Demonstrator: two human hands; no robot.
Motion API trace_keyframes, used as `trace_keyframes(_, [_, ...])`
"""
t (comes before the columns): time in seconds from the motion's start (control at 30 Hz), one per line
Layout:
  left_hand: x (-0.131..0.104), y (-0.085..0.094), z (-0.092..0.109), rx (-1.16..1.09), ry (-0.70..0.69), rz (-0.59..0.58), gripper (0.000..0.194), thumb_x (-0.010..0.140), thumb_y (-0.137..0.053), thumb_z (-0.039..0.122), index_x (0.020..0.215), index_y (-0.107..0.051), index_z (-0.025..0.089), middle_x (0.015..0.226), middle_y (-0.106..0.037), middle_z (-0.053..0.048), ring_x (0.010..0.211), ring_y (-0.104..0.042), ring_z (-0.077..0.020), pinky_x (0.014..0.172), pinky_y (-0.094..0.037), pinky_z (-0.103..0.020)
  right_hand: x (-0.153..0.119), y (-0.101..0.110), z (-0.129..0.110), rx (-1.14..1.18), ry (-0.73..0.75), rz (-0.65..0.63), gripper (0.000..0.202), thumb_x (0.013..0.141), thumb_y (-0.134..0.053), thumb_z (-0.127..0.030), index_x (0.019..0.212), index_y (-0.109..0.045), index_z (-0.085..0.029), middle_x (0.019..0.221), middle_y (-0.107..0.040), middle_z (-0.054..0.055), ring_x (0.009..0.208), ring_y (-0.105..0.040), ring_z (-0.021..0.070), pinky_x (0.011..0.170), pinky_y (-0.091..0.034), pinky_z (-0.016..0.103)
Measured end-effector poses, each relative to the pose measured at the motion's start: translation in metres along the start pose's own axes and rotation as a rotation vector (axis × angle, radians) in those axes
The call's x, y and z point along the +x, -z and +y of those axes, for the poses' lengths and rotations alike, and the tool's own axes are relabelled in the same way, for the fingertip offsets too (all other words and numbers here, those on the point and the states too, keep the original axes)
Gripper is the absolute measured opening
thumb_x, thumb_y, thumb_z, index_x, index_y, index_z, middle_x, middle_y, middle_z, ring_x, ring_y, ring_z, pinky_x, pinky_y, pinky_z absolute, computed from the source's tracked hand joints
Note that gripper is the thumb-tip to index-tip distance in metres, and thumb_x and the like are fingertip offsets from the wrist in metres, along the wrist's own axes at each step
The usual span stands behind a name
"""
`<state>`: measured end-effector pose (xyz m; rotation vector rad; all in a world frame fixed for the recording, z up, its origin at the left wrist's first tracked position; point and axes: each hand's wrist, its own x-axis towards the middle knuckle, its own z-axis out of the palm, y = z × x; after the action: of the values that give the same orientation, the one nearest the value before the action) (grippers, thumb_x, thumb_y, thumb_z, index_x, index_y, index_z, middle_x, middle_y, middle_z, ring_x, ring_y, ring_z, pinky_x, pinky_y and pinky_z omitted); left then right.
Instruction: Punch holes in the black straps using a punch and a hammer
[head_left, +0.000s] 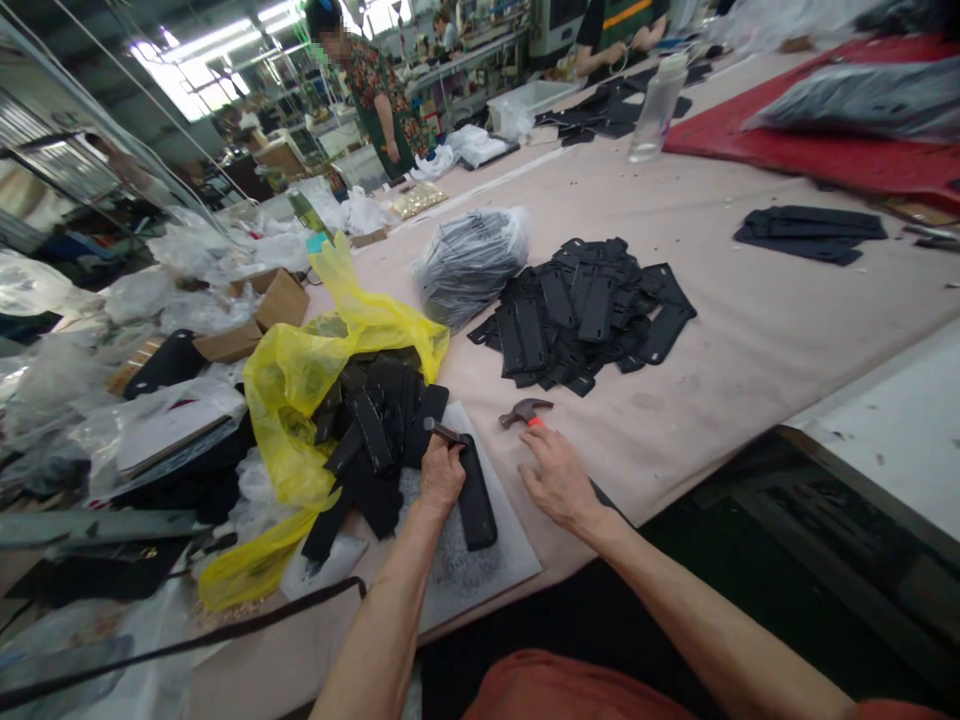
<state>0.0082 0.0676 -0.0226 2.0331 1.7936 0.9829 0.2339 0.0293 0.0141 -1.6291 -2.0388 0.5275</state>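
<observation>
My left hand (442, 478) is closed around a dark metal punch (445, 431), its round end sticking out past the thumb. Just under it lies a long black strap-like piece (478, 500) with rounded ends, on a worn pale board (517, 560). To the right, my right hand (559, 478) has its fingers over the handle of a claw hammer (527, 410). The hammer's head and orange neck show beyond the fingertips; the handle's dark end shows below the wrist. Left of the board, loose black pieces (371, 430) spill from a yellow plastic bag (289, 390).
A heap of black pieces (585, 310) lies ahead, beside a filled clear bag (472, 260). Farther off are a small black stack (810, 232), a plastic bottle (652, 115) and a red board (825, 165). Co-workers stand across the table. Plastic bags and cardboard clutter the left.
</observation>
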Motion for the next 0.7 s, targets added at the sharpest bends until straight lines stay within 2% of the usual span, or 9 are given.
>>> trace_keyframes(0.07, [-0.001, -0.001, -0.001, -0.003, -0.002, -0.005, 0.023, 0.085, -0.05, 0.012, 0.102, -0.064, 0.018, 0.103, -0.067, -0.011, 0.104, -0.063, -0.0257, 0.096, -0.052, -0.04, -0.003, 0.013, 0.016, -0.136, -0.098, -0.001, 0.04, 0.085, -0.052, -0.025, 0.123, -0.054, -0.013, 0.123, -0.055, 0.016, 0.109, -0.051, 0.0293, 0.094, -0.04, 0.041])
trace_keyframes(0.2, [0.0, 0.0, 0.001, -0.002, -0.01, -0.033, 0.022, 0.086, -0.049, 0.011, 0.102, -0.063, 0.018, 0.101, -0.065, -0.011, 0.103, -0.062, -0.0261, 0.094, -0.052, -0.04, -0.012, 0.023, 0.04, -0.288, -0.176, -0.149, 0.021, 0.088, -0.054, -0.027, 0.105, -0.057, -0.016, 0.101, -0.057, 0.011, 0.093, -0.055, 0.0252, 0.079, -0.041, 0.034])
trace_keyframes(0.37, [0.0, 0.002, 0.002, -0.001, 0.004, -0.039, 0.02, 0.085, -0.05, 0.011, 0.099, -0.062, 0.018, 0.1, -0.064, -0.011, 0.101, -0.062, -0.0258, 0.093, -0.052, -0.04, -0.012, 0.025, 0.041, -0.252, -0.263, -0.262, 0.011, 0.09, -0.049, -0.025, 0.096, -0.054, -0.017, 0.093, -0.058, 0.007, 0.081, -0.056, 0.0205, 0.068, -0.036, 0.031])
trace_keyframes(0.57, [0.003, 0.005, 0.005, -0.012, -0.023, -0.043, 0.025, 0.085, -0.051, 0.011, 0.106, -0.061, 0.019, 0.104, -0.065, -0.011, 0.106, -0.062, -0.0259, 0.095, -0.051, -0.04, -0.007, 0.025, 0.026, -0.328, -0.192, -0.153, 0.024, 0.088, -0.055, -0.029, 0.108, -0.056, -0.015, 0.105, -0.057, 0.012, 0.092, -0.055, 0.0245, 0.075, -0.038, 0.033])
trace_keyframes(0.7, [0.004, 0.009, 0.006, -0.018, -0.03, -0.061, 0.022, 0.086, -0.052, 0.013, 0.105, -0.062, 0.019, 0.105, -0.067, -0.011, 0.104, -0.063, -0.0262, 0.094, -0.052, -0.04, -0.01, 0.019, 0.003, -0.33, -0.12, -0.046, 0.04, 0.084, -0.06, -0.027, 0.121, -0.054, -0.014, 0.125, -0.053, 0.016, 0.107, -0.05, 0.0304, 0.087, -0.039, 0.04])
